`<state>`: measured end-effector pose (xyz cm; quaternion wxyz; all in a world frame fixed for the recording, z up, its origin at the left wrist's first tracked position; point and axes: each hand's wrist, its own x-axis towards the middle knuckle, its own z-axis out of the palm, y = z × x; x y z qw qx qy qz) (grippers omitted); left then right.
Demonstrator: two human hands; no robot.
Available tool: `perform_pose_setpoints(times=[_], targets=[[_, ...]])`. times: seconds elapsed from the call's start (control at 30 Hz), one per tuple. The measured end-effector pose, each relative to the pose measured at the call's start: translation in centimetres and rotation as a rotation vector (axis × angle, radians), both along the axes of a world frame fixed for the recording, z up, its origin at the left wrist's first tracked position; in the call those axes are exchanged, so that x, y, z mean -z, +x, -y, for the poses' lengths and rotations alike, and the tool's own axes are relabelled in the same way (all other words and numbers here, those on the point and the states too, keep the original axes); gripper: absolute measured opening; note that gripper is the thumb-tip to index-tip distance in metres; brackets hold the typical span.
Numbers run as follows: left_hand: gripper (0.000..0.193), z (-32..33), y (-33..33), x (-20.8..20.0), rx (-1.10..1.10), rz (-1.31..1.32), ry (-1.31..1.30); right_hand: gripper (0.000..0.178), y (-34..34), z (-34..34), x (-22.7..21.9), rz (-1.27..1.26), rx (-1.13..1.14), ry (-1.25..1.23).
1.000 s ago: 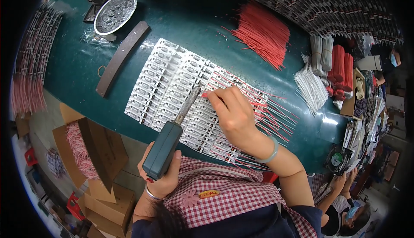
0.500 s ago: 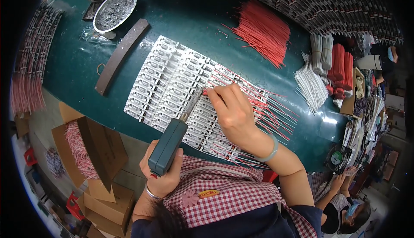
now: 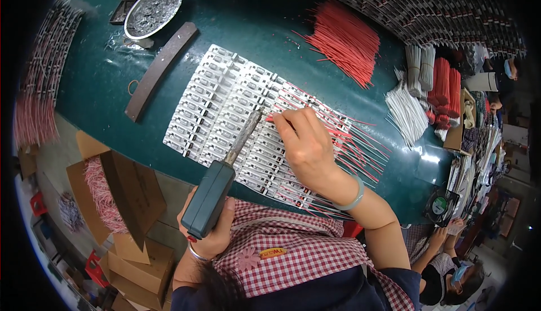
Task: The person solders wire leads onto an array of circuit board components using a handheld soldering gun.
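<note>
My left hand (image 3: 218,233) is closed round the dark green handle of a soldering iron (image 3: 208,195). The iron's crusted metal shaft slants up to the right, its tip a little left of my right fingertips. My right hand (image 3: 307,147) pinches the end of a thin red wire (image 3: 270,117) low over the white panel. Beneath both lies this panel of small boards (image 3: 194,105), set in rows on the green table. Red and white wires (image 3: 363,153) trail from its right part, some passing under my right wrist. The exact wire joint is too small to make out.
A foil-like bowl of grey scraps (image 3: 152,13) stands at the upper left, above a curved dark bar (image 3: 160,71). Loose red wires (image 3: 346,43) and white wires (image 3: 406,111) lie at the far right. Stacked wired panels (image 3: 428,6) line the back. A co-worker (image 3: 445,277) sits at lower right.
The soldering iron and my left hand have shifted left and slightly down, so the tip is farther from my right fingertips. My right hand has barely moved.
</note>
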<state>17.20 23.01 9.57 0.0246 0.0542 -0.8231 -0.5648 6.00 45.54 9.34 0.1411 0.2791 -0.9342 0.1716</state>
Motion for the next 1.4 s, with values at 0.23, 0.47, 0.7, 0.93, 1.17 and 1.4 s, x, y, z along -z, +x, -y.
perform_pose_setpoints(times=[0.23,0.47,0.7,0.93,1.17,1.4], targets=[[0.022,0.1,0.1,-0.1,0.005,-0.003,-0.003,0.034,0.9,0.3,-0.5,-0.013,-0.007,-0.078],[0.021,0.0,-0.3,-0.7,0.054,0.035,-0.020,0.036,1.0,0.6,-0.2,0.012,0.008,-0.072],[0.021,0.1,-0.2,-0.3,0.095,-0.008,-0.040,0.033,1.0,0.5,-0.2,0.009,-0.017,-0.032],[0.021,0.1,-0.4,-0.5,0.096,-0.011,-0.030,0.034,1.0,0.5,0.0,0.020,-0.014,-0.033],[0.021,0.0,-0.5,-0.4,0.106,-0.011,-0.019,0.036,1.0,0.4,0.1,0.028,-0.015,-0.032],[0.019,-0.1,-0.4,-0.5,0.093,0.029,-0.024,0.036,0.8,0.4,0.0,0.030,-0.023,-0.035]])
